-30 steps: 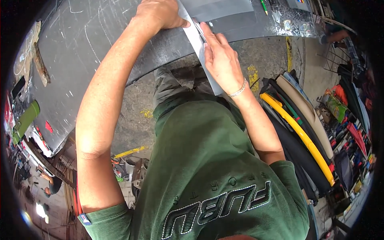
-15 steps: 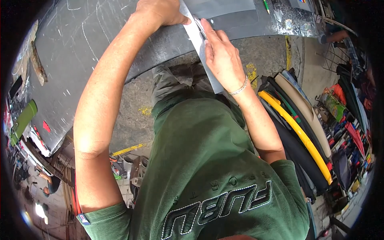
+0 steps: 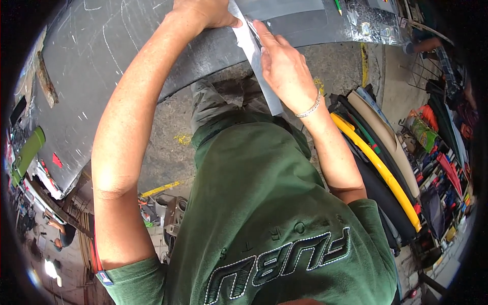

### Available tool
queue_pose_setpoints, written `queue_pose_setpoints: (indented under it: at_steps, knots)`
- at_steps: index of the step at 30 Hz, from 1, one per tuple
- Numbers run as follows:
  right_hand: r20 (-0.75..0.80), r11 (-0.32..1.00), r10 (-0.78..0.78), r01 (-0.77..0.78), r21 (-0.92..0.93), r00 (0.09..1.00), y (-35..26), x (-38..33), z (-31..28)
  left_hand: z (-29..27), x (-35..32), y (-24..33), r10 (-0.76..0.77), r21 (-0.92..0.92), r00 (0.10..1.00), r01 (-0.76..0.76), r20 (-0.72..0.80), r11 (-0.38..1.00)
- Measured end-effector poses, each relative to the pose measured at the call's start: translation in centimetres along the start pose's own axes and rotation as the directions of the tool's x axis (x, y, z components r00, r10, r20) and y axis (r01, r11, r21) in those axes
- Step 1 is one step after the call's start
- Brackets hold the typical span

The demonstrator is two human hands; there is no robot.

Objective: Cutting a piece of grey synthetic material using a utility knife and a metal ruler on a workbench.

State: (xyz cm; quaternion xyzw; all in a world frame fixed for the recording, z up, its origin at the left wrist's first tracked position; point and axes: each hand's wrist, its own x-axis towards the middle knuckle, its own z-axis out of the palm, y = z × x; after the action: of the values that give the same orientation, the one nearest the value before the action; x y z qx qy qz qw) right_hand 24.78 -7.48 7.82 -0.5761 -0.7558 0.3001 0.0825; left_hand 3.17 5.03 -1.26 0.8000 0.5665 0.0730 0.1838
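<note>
A long, flat, pale metal straightedge (image 3: 250, 47) lies slanted across the dark worktable (image 3: 101, 66). Its lower end juts past the table's near edge, over my lap. My left hand (image 3: 203, 12) presses on its far part, thumb on the metal; the other fingers are mostly cut off by the top of the picture. Alongside the right side of the straightedge is my right hand (image 3: 288, 68), its index finger pointing forward and the others curled. A slim, shiny thing shows beside that index finger, too little of it to name. Grey sheet material (image 3: 295, 25) lies on the tabletop near both hands.
A green pencil (image 3: 338, 6) lies at the far right of the table. Rolls of material, one of them yellow (image 3: 381, 170), stand at my right. A wooden stick (image 3: 47, 84) and a green roll (image 3: 30, 152) are at the left. Another person (image 3: 63, 234) is at the lower left.
My right hand has shifted very slightly forward and to the right beside the straightedge. My left hand stays on it in nearly the same place.
</note>
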Motion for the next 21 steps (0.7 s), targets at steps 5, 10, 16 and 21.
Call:
queue_pose_setpoints:
  at_steps: [5, 10, 16, 21]
  knots:
    - [-0.006, 0.998, -0.054, 0.054, 0.029, 0.999, -0.7, 0.0, 0.0, -4.5, -1.9, 1.8, -0.327, 0.35, 0.878, 0.201, 0.349, 0.915]
    - [0.009, 0.999, -0.023, 0.023, 0.044, 1.0, -0.3, -0.3, -0.2, -6.5, -3.3, 0.3, 0.22, -0.418, 0.953, -0.117, 0.207, 0.901]
    - [0.018, 0.997, -0.044, 0.043, 0.062, 0.999, -0.5, -0.3, -0.1, -7.8, -1.7, 6.0, -0.322, 0.352, 0.862, 0.183, 0.391, 0.918]
    - [0.011, 0.997, -0.063, 0.062, 0.046, 0.998, 0.0, 0.0, -0.3, -7.7, -1.8, 5.8, -0.324, 0.367, 0.857, 0.174, 0.399, 0.914]
